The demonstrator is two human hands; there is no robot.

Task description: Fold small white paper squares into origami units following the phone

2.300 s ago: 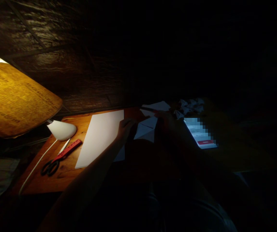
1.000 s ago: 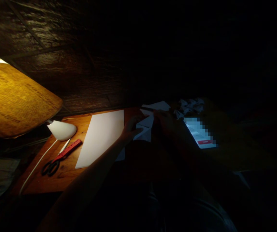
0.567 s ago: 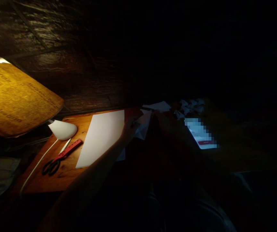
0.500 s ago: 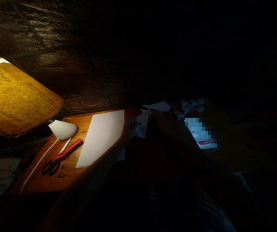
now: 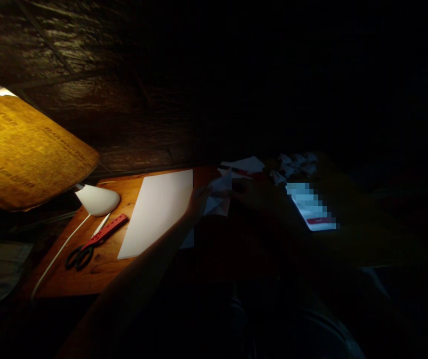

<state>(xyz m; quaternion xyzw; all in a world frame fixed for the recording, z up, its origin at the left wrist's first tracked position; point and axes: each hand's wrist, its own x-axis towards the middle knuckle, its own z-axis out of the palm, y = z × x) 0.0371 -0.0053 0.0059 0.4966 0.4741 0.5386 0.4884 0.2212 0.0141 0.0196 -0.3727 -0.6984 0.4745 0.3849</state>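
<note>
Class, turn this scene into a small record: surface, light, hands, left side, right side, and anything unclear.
Surface: wooden table
Light: lit lamp at the left; far right very dark
Hands: left hand holds creased white paper; right hand at the paper's right side
Left side: large white sheet; farther left, black-handled scissors
Right side: lit screen; small paper shapes behind it
Unclear: right hand's grip, lost in shadow
</note>
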